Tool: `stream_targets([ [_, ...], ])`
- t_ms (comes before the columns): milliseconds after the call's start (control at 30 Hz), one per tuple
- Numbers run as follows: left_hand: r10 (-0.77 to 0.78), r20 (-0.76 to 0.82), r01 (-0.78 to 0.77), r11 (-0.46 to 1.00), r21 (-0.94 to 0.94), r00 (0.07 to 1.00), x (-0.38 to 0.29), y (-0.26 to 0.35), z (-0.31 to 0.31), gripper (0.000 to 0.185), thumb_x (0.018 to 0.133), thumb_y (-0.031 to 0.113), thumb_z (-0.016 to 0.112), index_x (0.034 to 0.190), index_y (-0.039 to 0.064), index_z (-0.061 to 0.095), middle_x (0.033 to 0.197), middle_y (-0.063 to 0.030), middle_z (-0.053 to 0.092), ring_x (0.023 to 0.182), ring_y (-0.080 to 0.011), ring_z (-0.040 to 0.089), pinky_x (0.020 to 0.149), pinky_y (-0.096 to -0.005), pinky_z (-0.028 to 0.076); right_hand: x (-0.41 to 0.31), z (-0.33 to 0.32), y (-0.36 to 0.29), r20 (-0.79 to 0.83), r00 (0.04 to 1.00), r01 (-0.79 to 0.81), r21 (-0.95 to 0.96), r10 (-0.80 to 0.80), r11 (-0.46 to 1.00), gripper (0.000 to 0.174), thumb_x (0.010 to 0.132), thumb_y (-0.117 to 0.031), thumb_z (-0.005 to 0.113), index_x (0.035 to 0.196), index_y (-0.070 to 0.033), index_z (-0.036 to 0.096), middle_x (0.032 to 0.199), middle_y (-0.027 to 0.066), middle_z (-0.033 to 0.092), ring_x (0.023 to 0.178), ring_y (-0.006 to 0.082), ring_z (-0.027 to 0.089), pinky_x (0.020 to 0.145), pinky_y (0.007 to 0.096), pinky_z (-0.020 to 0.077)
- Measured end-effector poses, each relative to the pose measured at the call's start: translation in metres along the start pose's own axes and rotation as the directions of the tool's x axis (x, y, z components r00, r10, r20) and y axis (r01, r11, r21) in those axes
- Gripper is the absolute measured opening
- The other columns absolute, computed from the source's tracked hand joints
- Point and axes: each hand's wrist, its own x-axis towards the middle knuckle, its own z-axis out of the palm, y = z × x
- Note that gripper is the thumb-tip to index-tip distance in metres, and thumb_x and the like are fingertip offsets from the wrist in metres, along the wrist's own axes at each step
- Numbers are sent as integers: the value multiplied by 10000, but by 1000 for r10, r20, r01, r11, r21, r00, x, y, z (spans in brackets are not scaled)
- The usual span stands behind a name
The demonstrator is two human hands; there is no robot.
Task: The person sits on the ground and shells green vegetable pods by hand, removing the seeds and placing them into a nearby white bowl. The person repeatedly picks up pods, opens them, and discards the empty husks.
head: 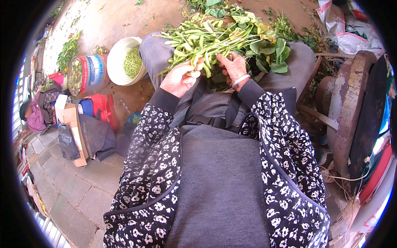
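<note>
A bundle of green soybean stalks with pods [198,40] lies across my knees, its leaves [279,57] spreading to the right. My left hand [181,77] has its fingers closed around a green pod at the near edge of the bundle. My right hand [234,66], with a pale bangle at the wrist, pinches at the stems beside it; what lies under its fingers is partly hidden. Left of my knee a white bucket [114,62] lies tilted, with shelled green beans [133,63] inside.
Past the bucket is a printed tub [90,74] of plant scraps. A person [37,111] sits at far left, near a cardboard box [69,117] and a red bag [104,108]. A rusty metal wheel [353,114] stands at right, with sacks [350,37] beyond.
</note>
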Motion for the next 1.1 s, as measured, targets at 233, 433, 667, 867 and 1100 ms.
stream_targets([
  [233,149,-65,-131,966,225,987,1,-11,25,430,816,-13,415,1245,-12,394,871,-34,536,594,-47,389,456,-137,306,2,-19,2,23,898,403,-443,-439,801,205,751,-141,652,858,14,573,704,61,600,608,97,533,579,246,434],
  [433,517,-417,-262,806,530,747,12,-35,30,144,852,106,504,935,24,588,666,-3,551,471,-43,413,412,-160,295,5,-26,0,25,908,403,-333,-419,852,207,776,-120,640,905,25,571,724,30,590,634,67,510,594,223,422],
  [667,428,-406,-106,783,613,807,19,-35,22,168,789,199,641,878,60,609,689,30,556,502,-3,401,390,-148,260,-2,-21,-3,80,915,391,-427,-396,815,197,799,-106,619,930,31,566,720,-2,577,630,39,475,586,192,400],
  [867,227,-369,70,765,641,901,16,-23,24,253,825,305,597,817,52,594,621,50,496,461,-8,379,373,-154,239,-4,-24,4,25,878,467,-257,-477,846,169,799,-79,605,905,44,559,713,-36,554,629,22,472,537,199,391],
  [1100,256,-225,-104,844,526,940,36,-33,36,228,881,235,519,1021,61,561,806,23,531,677,-60,482,571,-194,389,-15,-9,-27,37,732,533,-653,-681,537,168,688,-239,604,669,-73,583,666,170,562,645,345,571,565,415,466],
])
